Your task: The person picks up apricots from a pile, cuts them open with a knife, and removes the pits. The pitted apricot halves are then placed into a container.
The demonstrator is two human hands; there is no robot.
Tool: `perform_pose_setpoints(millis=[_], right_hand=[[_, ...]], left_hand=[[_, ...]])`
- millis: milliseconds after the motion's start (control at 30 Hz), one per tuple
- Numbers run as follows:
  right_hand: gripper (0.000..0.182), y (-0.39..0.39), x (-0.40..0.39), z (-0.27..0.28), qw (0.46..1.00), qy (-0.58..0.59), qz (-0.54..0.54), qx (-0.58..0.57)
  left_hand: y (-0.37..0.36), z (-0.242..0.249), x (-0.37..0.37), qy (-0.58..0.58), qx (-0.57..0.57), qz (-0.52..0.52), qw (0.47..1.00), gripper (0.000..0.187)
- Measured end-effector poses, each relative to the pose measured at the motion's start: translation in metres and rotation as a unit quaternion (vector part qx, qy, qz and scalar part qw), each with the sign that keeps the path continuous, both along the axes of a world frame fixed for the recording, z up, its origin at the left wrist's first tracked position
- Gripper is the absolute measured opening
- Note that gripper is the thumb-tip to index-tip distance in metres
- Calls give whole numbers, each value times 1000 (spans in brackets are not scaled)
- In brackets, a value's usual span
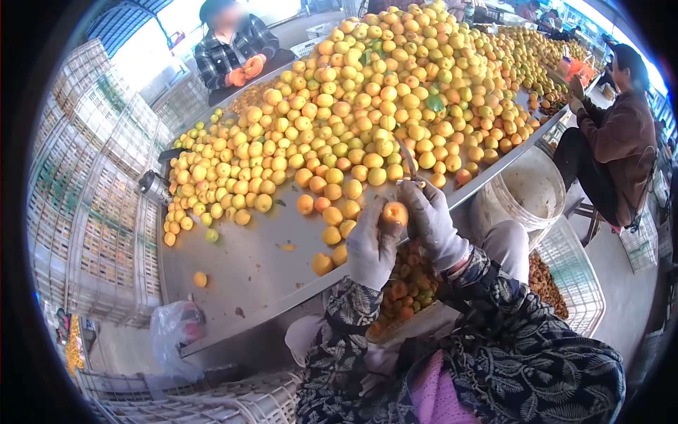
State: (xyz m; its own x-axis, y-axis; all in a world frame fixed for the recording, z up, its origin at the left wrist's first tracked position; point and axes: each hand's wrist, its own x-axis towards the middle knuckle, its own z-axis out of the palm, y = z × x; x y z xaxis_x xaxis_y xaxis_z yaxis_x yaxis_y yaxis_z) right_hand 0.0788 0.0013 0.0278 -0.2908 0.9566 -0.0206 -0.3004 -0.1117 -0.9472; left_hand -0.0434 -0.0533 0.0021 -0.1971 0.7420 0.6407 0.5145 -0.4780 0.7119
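Note:
Gloved in pale grey-white, my left hand (371, 249) is closed around an orange-yellow apricot (395, 213) with its rounded side up. My right hand (432, 225), in a matching glove, grips a small knife (407, 157); its thin curved blade points up and away, over the fruit. Both hands are close together above the near edge of the metal table (261, 283). A large heap of apricots (353, 113) spreads across the table beyond them. Below my wrists, cut-looking fruit pieces (406, 283) lie near my lap, partly hidden by my sleeves.
To the right stand a white bucket (526, 191) and a crate (579, 268) beside brown pits or pieces. Stacked plastic crates (106, 233) line the left, with a clear plastic bag (169, 336) by the table corner. One person (236, 49) works opposite, another (621, 134) sits right.

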Motion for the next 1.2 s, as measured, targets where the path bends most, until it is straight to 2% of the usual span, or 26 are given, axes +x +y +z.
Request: perform_pose_setpoints(millis=[33,100,167,233,300,367,400,433,500,533,600,633,700,733,767,800,833,867,900,967,1000,1067,1100,1133,1167,1200], right_hand=[[30,3,1,1,1000,-1,-11,10],[27,-2,-11,2,998,-4,-45,48],[22,-9,-18,2,996,3,-72,51],[18,-16,-20,3,966,-62,-110,224],[13,-12,-22,2,955,-101,-133,244],[17,-12,-24,6,971,-105,-109,185],[26,-8,-27,4,956,-127,-125,232],[26,-6,-25,3,956,-129,-123,232],[28,-4,-20,5,919,-231,-110,300],[28,-5,-20,8,920,-231,-109,299],[28,-7,-18,12,886,-268,-82,369],[28,-6,-19,11,886,-269,-80,368],[27,0,-21,5,886,-259,-64,379],[21,6,-23,0,902,-245,-65,350],[21,15,-23,-9,902,-243,-66,351],[19,25,-21,-19,963,-110,-29,244],[16,28,-20,-15,991,26,10,130],[17,24,-14,-14,995,96,-8,0],[22,22,-4,-17,989,127,58,45],[25,26,0,-32,967,240,78,-45],[25,27,5,-35,966,241,76,-47],[15,27,16,-42,961,234,138,-54],[15,27,18,-45,961,235,134,-56],[7,27,18,-48,984,140,95,52],[1,27,19,-51,985,42,55,158],[21,25,18,-38,965,-44,10,258]], left_hand=[[-1,4,3,0,3,-3,1000,43],[-7,11,9,-2,-60,-12,998,40],[-4,0,11,1,-70,4,998,40],[-3,-6,15,-110,-22,-8,994,41],[-3,-8,17,-142,-23,-9,990,43],[-6,-6,16,-323,-85,-88,938,42],[-6,-6,16,-370,-97,-110,918,38],[-7,-7,16,-372,-96,-109,917,38],[-7,-9,14,-458,-164,-112,866,33],[-7,-8,14,-459,-164,-111,866,33],[-4,-5,15,-613,-195,-120,756,29],[0,-10,14,-614,-196,-119,756,29],[9,-26,10,-670,-230,-142,691,29],[-1,-7,9,-561,-227,-122,787,34],[-2,-10,2,-559,-227,-121,788,34],[-2,-18,-7,-602,-227,-247,725,36],[1,-28,-13,-632,-222,-368,645,39],[10,-39,-14,-597,-189,-451,636,43],[9,-28,-8,-598,-193,-450,635,43],[-1,2,9,-673,-250,-233,656,41],[-2,0,8,-672,-253,-233,656,41],[-4,-3,3,-557,-265,-285,734,36],[-6,-2,5,-557,-269,-285,732,36],[-7,1,7,-484,-286,-257,786,29],[-9,4,9,-407,-299,-228,832,22],[-10,5,10,-327,-310,-196,871,17]])
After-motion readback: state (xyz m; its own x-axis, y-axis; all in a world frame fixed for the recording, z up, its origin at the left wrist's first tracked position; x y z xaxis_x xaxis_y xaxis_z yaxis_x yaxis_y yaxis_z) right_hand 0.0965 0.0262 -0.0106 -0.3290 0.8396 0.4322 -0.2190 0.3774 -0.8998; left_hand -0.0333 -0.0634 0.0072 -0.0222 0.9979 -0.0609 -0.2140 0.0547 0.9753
